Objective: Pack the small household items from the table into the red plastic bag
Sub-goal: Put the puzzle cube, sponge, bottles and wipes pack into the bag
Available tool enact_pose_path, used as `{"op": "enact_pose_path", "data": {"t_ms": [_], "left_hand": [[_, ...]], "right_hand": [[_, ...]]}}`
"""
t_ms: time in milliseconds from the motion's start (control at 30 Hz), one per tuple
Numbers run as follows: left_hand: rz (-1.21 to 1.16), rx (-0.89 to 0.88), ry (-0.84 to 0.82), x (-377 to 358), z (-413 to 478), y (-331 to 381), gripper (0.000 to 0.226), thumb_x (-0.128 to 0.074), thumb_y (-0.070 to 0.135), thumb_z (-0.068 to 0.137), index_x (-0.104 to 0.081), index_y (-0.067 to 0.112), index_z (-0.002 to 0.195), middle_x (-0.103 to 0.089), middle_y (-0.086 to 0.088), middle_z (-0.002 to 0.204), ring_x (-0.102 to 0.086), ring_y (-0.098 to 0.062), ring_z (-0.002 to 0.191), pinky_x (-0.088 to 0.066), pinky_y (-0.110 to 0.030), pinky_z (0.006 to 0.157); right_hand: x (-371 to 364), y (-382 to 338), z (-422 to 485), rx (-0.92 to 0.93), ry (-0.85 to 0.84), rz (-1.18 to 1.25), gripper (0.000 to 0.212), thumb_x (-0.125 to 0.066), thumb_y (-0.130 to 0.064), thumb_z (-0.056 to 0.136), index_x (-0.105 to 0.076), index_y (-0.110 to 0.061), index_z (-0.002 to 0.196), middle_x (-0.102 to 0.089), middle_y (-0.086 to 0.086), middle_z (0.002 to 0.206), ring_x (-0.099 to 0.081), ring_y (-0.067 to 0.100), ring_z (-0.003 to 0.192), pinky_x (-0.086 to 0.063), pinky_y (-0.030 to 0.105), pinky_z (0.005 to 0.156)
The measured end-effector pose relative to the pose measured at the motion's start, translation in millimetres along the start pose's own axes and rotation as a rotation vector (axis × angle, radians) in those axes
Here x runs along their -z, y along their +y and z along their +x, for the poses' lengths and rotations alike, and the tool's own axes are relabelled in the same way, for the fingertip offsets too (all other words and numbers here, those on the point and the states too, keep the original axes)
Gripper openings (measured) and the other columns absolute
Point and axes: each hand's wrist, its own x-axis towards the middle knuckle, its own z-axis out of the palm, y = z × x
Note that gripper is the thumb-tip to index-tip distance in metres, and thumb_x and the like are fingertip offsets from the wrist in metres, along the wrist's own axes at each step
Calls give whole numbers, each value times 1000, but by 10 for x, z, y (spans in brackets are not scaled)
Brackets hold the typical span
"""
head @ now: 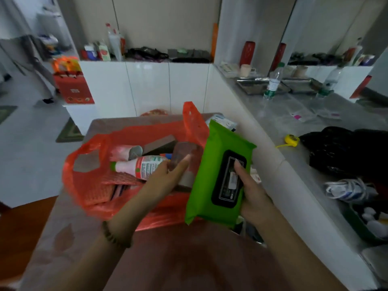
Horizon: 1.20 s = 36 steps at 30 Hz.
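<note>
The right hand (254, 198) grips a bright green soft plastic pack of wet wipes (212, 156) from its right edge. The thumb lies flat on the pack's black flip lid (227, 179) and the other fingers are hidden behind the pack. The pack is held nearly upright and off the table, just beside the right rim of the red plastic bag (88, 185). A small white sticker and some pale print sit on the lid, too blurred to read.

The left hand (165, 179) is inside the bag's open mouth, holding a dull brown-and-grey block (183, 153) with the thumb across its face. What the block is cannot be told. A brown bead bracelet (115, 236) circles that wrist.

The red bag lies slumped open on the table with the brownish cloth (63, 227), one handle loop standing up at the back. Already inside are a white plastic bottle with a green cap (142, 164) lying on its side — its red and green label carries fine print, none of it legible — and a dark grey rectangular block (161, 143). There is also a red textured flat piece (98, 185).

Behind the wipes pack a white-and-blue packet (222, 120) peeks out on the table. On the grey marble counter (294, 122) to the right lie a yellow tape measure (291, 140) and a crumpled black plastic bag (346, 152) — well apart from the hands.
</note>
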Motion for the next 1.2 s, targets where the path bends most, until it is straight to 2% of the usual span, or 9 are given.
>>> {"op": "enact_pose_path", "data": {"t_ms": [133,267,367,433,500,600,700,967,1200], "left_hand": [[84,-105,155,465,58,-72,52,-42,54,91,-54,11,117,-59,2,100,-56,-14,95,-39,-26,71],[678,-641,699,1075,-13,-174,49,-55,45,86,-54,11,121,-60,-9,113,-52,-27,104,-38,-34,88],[1005,-481,932,1471,-23,-292,77,-70,43,75,-37,13,138,-46,-18,134,-41,-38,119,-31,-45,98],[954,-155,820,1702,60,-390,81,-70,47,74,-38,6,136,-54,-23,126,-49,-42,114,-37,-50,94],[724,-18,595,1867,148,-429,52,-62,47,83,-58,5,113,-68,-18,95,-63,-34,92,-47,-40,77],[288,-57,358,1941,276,-484,35,-49,34,95,-66,13,74,-57,1,61,-53,-5,51,-39,-22,51],[-30,-127,394,1963,375,-538,35,-43,31,98,-56,12,73,-41,13,47,-34,-1,42,-30,-19,42],[-148,-208,375,1904,463,-509,34,-34,32,101,-40,18,71,-35,4,56,-30,-3,44,-26,-21,45],[-198,-216,363,2018,515,-543,28,-34,34,101,-57,19,96,-34,6,57,-29,-6,46,-25,-23,46]], "right_hand": [[-524,16,404,13,-108,-108,68,-92,-44,34,-76,-18,95,-75,8,100,-72,23,89,-60,38,70],[-877,-38,778,21,-143,-202,63,-93,-42,31,-77,-18,87,-76,7,92,-73,21,81,-60,35,65],[-1050,-121,1028,20,-126,-360,31,-83,-35,54,-78,-23,82,-76,3,86,-73,17,77,-60,33,63],[-1113,-162,1188,21,-89,-446,14,-67,-28,78,-74,-23,89,-77,0,83,-72,16,76,-60,32,62],[-1130,-208,1349,-10,-30,-495,16,-62,-28,86,-68,-19,97,-76,1,80,-73,16,72,-58,30,57],[-1141,-301,1550,-56,10,-571,30,-65,-33,83,-67,-14,107,-76,6,89,-73,17,75,-59,32,58],[-1105,-407,1699,-68,29,-747,31,-70,-32,79,-66,-14,103,-75,5,87,-73,18,73,-60,33,63],[-1060,-361,1842,-166,-19,-1312,40,-77,-31,75,-65,-11,107,-73,12,101,-71,26,87,-58,40,80],[-1450,-311,1906,46,-242,-1294,31,-75,-34,76,-64,-23,104,-73,-4,96,-70,9,82,-57,22,73]]}}
